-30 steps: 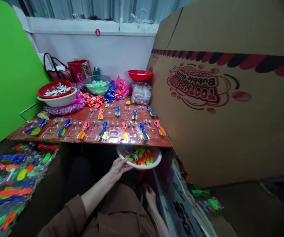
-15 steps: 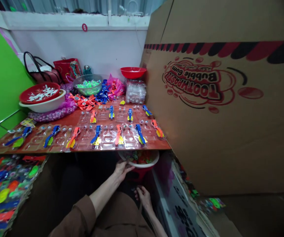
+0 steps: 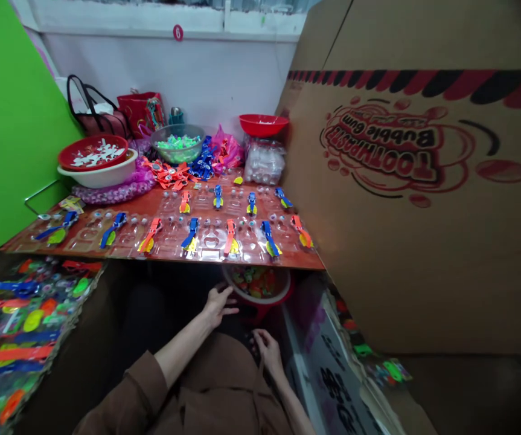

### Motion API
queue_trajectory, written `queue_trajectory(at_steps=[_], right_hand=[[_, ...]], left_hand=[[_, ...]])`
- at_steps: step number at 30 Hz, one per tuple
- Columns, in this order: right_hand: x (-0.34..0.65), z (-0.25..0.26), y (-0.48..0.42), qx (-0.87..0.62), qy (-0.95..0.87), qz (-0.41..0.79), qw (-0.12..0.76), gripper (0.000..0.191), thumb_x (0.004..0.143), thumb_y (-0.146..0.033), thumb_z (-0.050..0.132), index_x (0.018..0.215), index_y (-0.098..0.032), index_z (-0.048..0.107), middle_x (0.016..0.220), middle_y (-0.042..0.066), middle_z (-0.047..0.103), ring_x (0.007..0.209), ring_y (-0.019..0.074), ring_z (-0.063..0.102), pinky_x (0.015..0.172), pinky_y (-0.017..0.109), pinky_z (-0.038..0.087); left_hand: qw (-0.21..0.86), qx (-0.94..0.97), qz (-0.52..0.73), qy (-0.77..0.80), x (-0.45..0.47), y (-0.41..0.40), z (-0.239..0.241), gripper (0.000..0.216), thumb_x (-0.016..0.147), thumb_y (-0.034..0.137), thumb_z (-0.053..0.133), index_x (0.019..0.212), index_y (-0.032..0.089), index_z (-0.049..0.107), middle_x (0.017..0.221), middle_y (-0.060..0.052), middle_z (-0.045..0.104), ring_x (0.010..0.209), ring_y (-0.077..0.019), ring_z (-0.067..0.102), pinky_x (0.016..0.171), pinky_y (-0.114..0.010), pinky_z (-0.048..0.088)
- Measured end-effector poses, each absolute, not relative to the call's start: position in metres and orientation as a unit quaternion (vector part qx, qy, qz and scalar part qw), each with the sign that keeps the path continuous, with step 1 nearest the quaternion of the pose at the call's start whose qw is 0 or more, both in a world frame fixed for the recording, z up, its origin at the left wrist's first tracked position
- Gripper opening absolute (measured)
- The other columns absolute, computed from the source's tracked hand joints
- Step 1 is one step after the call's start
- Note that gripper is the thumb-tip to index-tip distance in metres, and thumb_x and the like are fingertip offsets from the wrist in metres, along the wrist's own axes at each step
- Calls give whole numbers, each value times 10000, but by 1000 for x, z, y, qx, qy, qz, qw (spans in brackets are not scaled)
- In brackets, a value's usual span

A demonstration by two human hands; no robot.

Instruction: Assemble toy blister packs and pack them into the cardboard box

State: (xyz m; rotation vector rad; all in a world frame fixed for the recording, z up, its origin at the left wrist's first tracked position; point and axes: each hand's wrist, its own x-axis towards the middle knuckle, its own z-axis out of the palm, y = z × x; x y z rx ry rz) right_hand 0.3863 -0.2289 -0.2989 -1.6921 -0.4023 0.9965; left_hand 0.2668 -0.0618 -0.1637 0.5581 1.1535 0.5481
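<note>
My left hand [image 3: 218, 302] is stretched forward below the table's front edge, fingers spread, right beside the rim of a bowl [image 3: 284, 289] filled with small colourful toy parts; whether it touches the rim is unclear. The bowl sits low, partly tucked under the red-brown table [image 3: 174, 258]. My right hand [image 3: 264, 351] rests on my brown-clothed lap, fingers loosely bent, nothing visible in it. On the table lie clear blister trays [image 3: 206, 232] with blue and orange toys set in rows.
A big cardboard box [image 3: 400, 229] printed with a bubble gum logo walls off the right. A green board [image 3: 11, 121] stands at the left. Bowls [image 3: 93, 163], bags and loose parts crowd the table's back. Packed toy cards [image 3: 15, 326] lie at the lower left.
The bowl went from held at the table's edge down and back under the table. My left hand let go of its rim and opened. My right hand came to rest on my lap.
</note>
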Motion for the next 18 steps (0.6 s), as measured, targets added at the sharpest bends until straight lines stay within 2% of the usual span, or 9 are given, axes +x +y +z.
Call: queue_trajectory(at_steps=[5,7,12,18], right_hand=[[386,-238,-217,-710,-305,386,504,579,775,-685,626,981,-151,714,720,62,688,607,179,597,575,266,468],[380,-211,-206,-705,-363,369,485,557,837,-659,580,1033,-156,719,788,81,710,687,204,633,642,277,491],[348,-170,-176,-655,-459,386,460,511,892,-621,540,1051,-172,725,821,81,709,671,198,614,645,272,494],[301,-167,-131,-563,-556,440,424,407,918,-551,543,978,-195,732,914,83,708,790,215,635,733,274,505]], left_hand=[[791,261,229,504,215,-85,-149,329,862,227,688,1168,167,583,935,-70,633,688,-160,689,667,-362,619],[794,264,223,500,197,-97,-145,347,826,228,724,1142,162,596,947,-82,638,675,-162,685,623,-331,605],[793,349,196,460,164,-104,-127,377,791,317,746,1117,164,634,993,-87,641,669,-141,663,557,-256,563],[699,501,268,434,129,-44,-62,315,803,314,716,1078,165,678,957,-87,683,682,-141,665,552,-213,530]])
